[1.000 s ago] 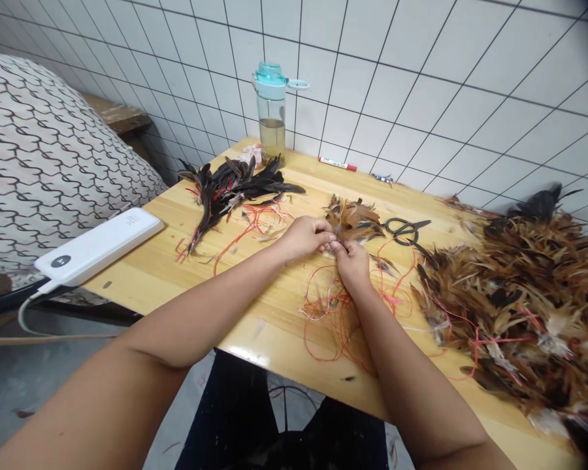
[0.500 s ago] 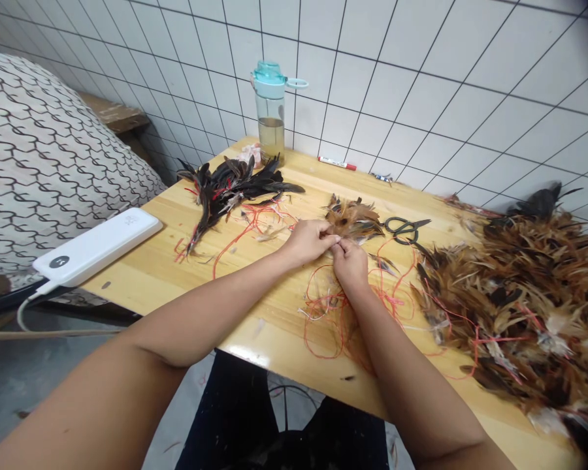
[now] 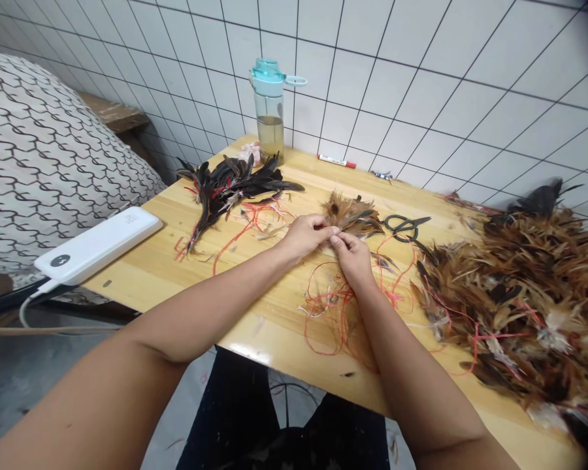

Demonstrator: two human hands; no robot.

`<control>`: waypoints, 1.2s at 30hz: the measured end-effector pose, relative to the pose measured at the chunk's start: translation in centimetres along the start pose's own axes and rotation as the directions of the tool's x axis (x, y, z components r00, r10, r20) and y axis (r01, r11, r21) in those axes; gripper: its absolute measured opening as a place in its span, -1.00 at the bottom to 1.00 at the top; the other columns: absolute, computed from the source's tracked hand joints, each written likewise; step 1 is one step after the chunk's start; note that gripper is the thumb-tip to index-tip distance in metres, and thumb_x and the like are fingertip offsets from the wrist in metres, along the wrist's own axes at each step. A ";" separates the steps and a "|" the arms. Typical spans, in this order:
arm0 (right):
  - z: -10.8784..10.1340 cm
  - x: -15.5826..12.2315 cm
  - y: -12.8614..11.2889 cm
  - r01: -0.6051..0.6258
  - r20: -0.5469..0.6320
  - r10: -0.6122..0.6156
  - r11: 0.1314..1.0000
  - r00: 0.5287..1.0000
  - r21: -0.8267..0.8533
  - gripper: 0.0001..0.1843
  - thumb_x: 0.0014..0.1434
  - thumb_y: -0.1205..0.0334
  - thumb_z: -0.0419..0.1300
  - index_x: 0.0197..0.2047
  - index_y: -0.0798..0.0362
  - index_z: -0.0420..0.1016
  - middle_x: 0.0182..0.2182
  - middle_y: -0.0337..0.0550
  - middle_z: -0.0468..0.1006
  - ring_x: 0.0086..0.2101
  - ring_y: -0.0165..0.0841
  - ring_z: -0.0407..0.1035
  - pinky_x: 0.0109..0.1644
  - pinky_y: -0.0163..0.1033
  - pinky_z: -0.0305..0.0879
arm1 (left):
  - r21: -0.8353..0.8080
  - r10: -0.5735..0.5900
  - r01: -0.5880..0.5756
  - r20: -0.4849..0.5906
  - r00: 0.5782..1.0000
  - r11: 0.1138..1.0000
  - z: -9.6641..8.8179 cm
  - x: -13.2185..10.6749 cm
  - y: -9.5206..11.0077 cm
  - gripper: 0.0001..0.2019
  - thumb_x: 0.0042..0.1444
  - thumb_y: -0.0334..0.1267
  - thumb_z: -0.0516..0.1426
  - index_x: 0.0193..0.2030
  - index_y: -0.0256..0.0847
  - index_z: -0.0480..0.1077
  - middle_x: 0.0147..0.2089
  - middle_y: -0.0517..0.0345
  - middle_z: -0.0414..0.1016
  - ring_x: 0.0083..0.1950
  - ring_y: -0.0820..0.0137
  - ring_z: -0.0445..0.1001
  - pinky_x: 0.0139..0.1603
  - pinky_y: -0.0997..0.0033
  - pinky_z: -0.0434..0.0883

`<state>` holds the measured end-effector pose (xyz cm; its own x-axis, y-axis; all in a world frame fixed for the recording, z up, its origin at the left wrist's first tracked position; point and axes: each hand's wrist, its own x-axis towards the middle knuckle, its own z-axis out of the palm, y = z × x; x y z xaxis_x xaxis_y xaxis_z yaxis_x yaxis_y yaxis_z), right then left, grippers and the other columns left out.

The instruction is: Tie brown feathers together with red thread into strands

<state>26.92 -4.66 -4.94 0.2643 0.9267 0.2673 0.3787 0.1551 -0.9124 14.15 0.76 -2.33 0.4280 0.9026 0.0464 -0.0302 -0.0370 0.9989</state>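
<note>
My left hand [image 3: 308,236] is closed in a pinch on the near end of a bundle of brown feathers [image 3: 353,214], whose tips fan out away from me. Close against it, my right hand [image 3: 353,256] also pinches at the bundle's base, thumb and fingertips together. The fingers hide the quill ends and any thread between them. Loose red string [image 3: 323,307] lies in loops on the wooden table [image 3: 264,307] under and around my right wrist. Black-handled scissors [image 3: 402,227] rest just right of the bundle, blades partly apart.
A large heap of brown feathers [image 3: 524,294] covers the table's right side. Dark feathers [image 3: 230,186] lie at the left, beside more red string [image 3: 262,215]. Along the back are a water bottle [image 3: 269,114] and a red-capped marker [image 3: 336,161]. A white power bank [image 3: 100,247] sits at the left edge.
Both hands have shifted slightly at the feather base, the right fingers spreading a little along it. The brown bundle has turned slightly and moved a bit to the left.
</note>
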 end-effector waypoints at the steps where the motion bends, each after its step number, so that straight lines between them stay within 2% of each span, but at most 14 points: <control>1: 0.0 0.0 0.0 -0.013 0.008 0.013 0.999 1.000 0.039 -0.73 0.05 0.03 0.17 -0.42 0.06 0.51 -0.45 -0.18 0.53 -0.37 -0.32 0.35 -0.20 -0.22 0.28 | -0.020 -0.002 0.002 0.000 1.000 1.000 0.1 0.0 0.0 -0.76 -0.10 -0.19 0.27 -0.53 -0.29 0.34 -0.56 0.27 0.31 -0.51 0.56 0.26 -0.48 0.54 0.20; 5: -0.2 0.2 0.1 -0.060 0.035 0.055 0.984 0.998 0.166 -0.71 0.00 -0.02 0.21 -0.47 0.05 0.45 -0.53 -0.24 0.45 -0.44 -0.38 0.28 -0.28 -0.26 0.25 | -0.084 -0.019 0.021 0.020 1.000 0.996 0.2 -0.1 0.2 -0.75 -0.13 -0.19 0.29 -0.52 -0.29 0.33 -0.55 0.28 0.31 -0.51 0.57 0.26 -0.48 0.53 0.22; 8: -0.5 0.3 0.1 -0.093 0.075 0.079 0.976 0.994 0.199 -0.67 -0.01 -0.08 0.21 -0.51 0.04 0.39 -0.59 -0.29 0.35 -0.48 -0.41 0.23 -0.35 -0.28 0.20 | -0.139 -0.002 0.008 0.045 0.999 0.990 0.2 -0.1 0.3 -0.75 -0.15 -0.21 0.31 -0.51 -0.31 0.35 -0.52 0.27 0.35 -0.48 0.57 0.29 -0.42 0.53 0.25; 13: -0.7 0.4 0.0 -0.125 0.140 0.096 0.968 0.985 0.217 -0.57 -0.06 -0.20 0.23 -0.47 0.03 0.39 -0.57 -0.28 0.36 -0.51 -0.44 0.16 -0.38 -0.30 0.17 | -0.225 -0.010 0.035 0.115 0.993 0.974 0.3 -0.1 0.2 -0.72 -0.19 -0.21 0.34 -0.46 -0.33 0.38 -0.50 0.24 0.42 -0.45 0.56 0.34 -0.35 0.52 0.30; 23: -0.8 0.4 0.4 -0.059 0.160 0.029 0.980 0.987 0.189 -0.59 0.04 -0.16 0.17 -0.52 0.03 0.29 -0.57 -0.32 0.26 -0.50 -0.46 0.11 -0.35 -0.31 0.14 | -0.163 -0.043 0.064 0.130 0.991 0.985 0.0 -0.1 0.3 -0.73 -0.18 -0.21 0.35 -0.43 -0.35 0.42 -0.48 0.17 0.49 -0.44 0.52 0.40 -0.35 0.49 0.32; 27: -0.9 0.4 0.3 -0.045 0.149 0.025 0.990 0.989 0.137 -0.56 0.06 -0.19 0.14 -0.52 0.02 0.27 -0.59 -0.33 0.21 -0.52 -0.46 0.06 -0.38 -0.31 0.09 | -0.154 -0.018 0.044 0.167 0.986 0.987 0.0 -0.2 0.5 -0.74 -0.13 -0.21 0.33 -0.40 -0.34 0.43 -0.46 0.16 0.49 -0.42 0.50 0.41 -0.33 0.48 0.33; 29: -0.9 0.3 0.1 -0.045 0.151 0.023 0.989 0.988 0.140 -0.54 0.06 -0.22 0.13 -0.52 0.01 0.24 -0.60 -0.33 0.18 -0.53 -0.46 0.04 -0.41 -0.31 0.07 | -0.111 0.013 0.009 0.197 0.980 0.994 -0.5 0.1 0.9 -0.76 -0.11 -0.21 0.32 -0.38 -0.35 0.45 -0.44 0.14 0.50 -0.41 0.49 0.41 -0.31 0.48 0.32; 32: -0.8 0.3 -0.3 -0.054 0.148 0.027 0.982 0.989 0.182 -0.52 0.06 -0.24 0.13 -0.53 0.00 0.21 -0.59 -0.32 0.16 -0.53 -0.45 0.01 -0.42 -0.30 0.05 | -0.050 0.108 -0.103 0.119 0.987 0.993 -2.5 0.9 1.7 -0.76 -0.08 -0.24 0.30 -0.29 -0.33 0.48 -0.38 0.15 0.51 -0.37 0.50 0.39 -0.28 0.50 0.31; 34: -0.8 0.3 -0.5 -0.076 0.127 0.049 0.972 0.991 0.223 -0.52 0.04 -0.25 0.15 -0.53 -0.01 0.21 -0.58 -0.32 0.17 -0.55 -0.46 -0.01 -0.44 -0.30 0.03 | 0.029 0.185 -0.184 -0.049 0.981 0.982 -4.3 1.7 2.1 -0.78 -0.04 -0.25 0.26 -0.25 -0.31 0.49 -0.32 0.14 0.52 -0.33 0.51 0.38 -0.25 0.52 0.30; 36: -0.8 0.3 -0.5 -0.101 0.106 0.075 0.959 0.992 0.264 -0.53 0.02 -0.24 0.18 -0.53 -0.01 0.21 -0.58 -0.32 0.18 -0.56 -0.47 -0.04 -0.46 -0.30 0.00 | 0.189 0.263 -0.235 -0.140 0.955 0.953 -5.9 2.4 2.2 -0.83 -0.05 -0.31 0.24 -0.28 -0.30 0.50 -0.31 0.15 0.51 -0.33 0.51 0.36 -0.24 0.52 0.29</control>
<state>27.53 -4.68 -4.15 0.1963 0.9667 0.1639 0.1025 0.1460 -0.9840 9.72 5.36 -0.09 0.2737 0.9120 0.3054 0.0417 -0.3285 0.9436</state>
